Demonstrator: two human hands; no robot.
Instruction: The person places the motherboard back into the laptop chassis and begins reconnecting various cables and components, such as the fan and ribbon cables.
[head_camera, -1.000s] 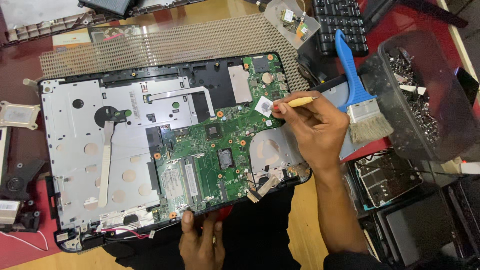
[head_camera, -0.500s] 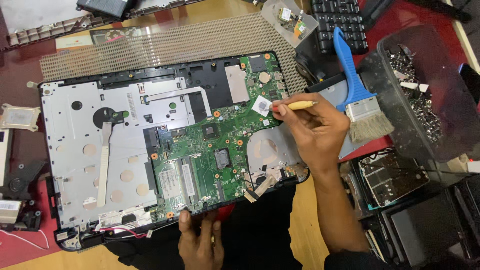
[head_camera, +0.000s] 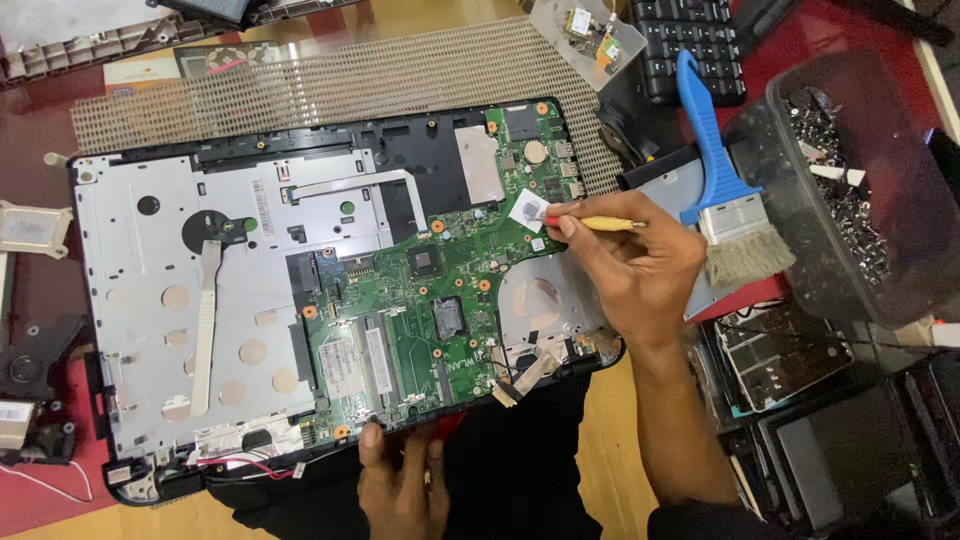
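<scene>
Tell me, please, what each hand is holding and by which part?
The right hand pinches a thin yellow-handled tool near its tip. The left hand steadies the laptop base at its near edge.

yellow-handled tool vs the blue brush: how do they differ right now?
The yellow-handled tool is slim, and the right hand holds it with its tip at the grey square chip on the green board. The blue brush is bigger, with a broad bristle head, and lies unheld, propped on the dark screw tub. The tool lies roughly level in the picture; the brush slants. Both sit at the laptop's right side.
</scene>
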